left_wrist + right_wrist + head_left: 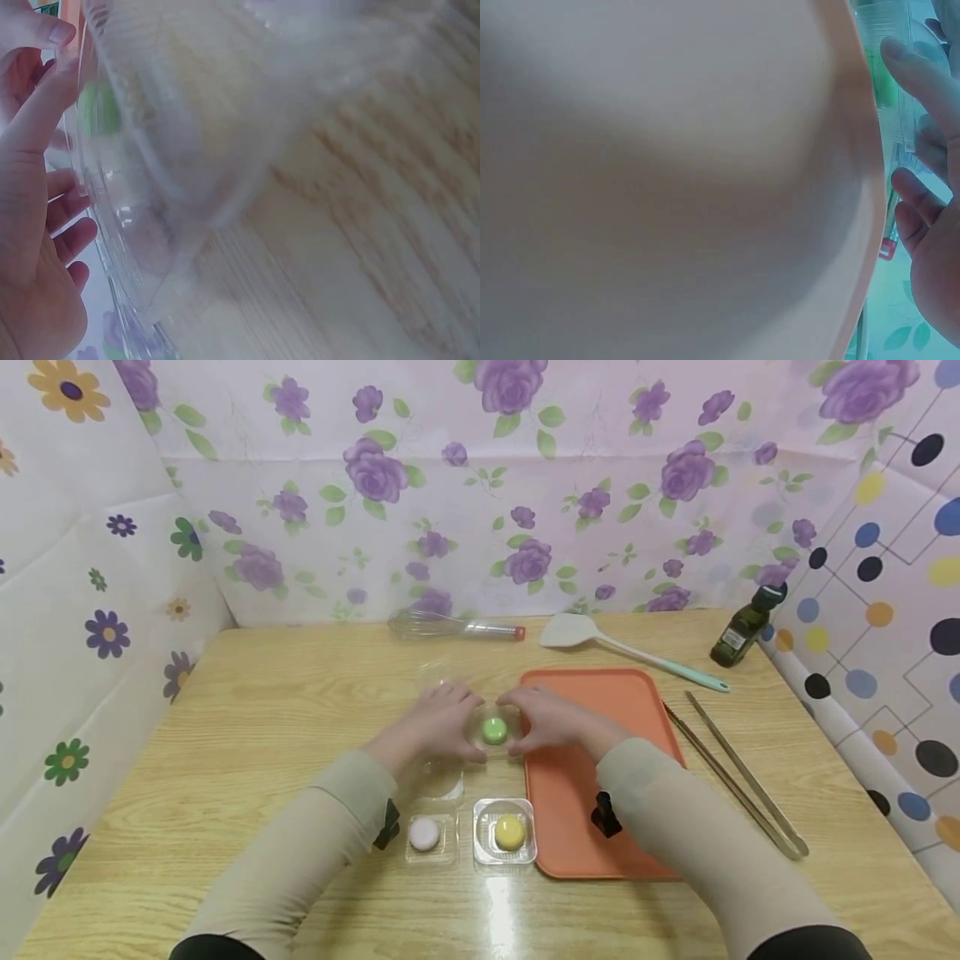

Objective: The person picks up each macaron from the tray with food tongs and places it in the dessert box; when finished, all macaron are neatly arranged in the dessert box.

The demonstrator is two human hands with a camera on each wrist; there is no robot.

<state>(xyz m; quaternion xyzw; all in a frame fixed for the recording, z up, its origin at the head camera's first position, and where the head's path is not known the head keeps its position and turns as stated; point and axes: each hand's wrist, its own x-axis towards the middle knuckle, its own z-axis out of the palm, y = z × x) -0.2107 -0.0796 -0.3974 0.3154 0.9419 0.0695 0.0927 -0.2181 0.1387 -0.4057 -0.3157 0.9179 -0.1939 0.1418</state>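
A green round piece (494, 731) sits in a clear plastic box between both hands, in the head view. The left hand (447, 724) is at the box's left side, thumb and fingers spread; in the left wrist view its fingers (71, 225) lie by the clear plastic. On the right side, the right hand (551, 720) is over the orange tray's edge with fingers relaxed, close to the box; the right wrist view shows its thumb (919, 71) beside the green piece (883, 79). Whether either hand touches the box is hard to tell.
Nearer the person are clear boxes with a pink piece (423, 833) and a yellow piece (509, 832). An orange tray (592, 852) lies at right, with metal tongs (738, 768) beyond it. Along the back are a whisk (453, 627), a spatula (637, 652) and a dark bottle (742, 631).
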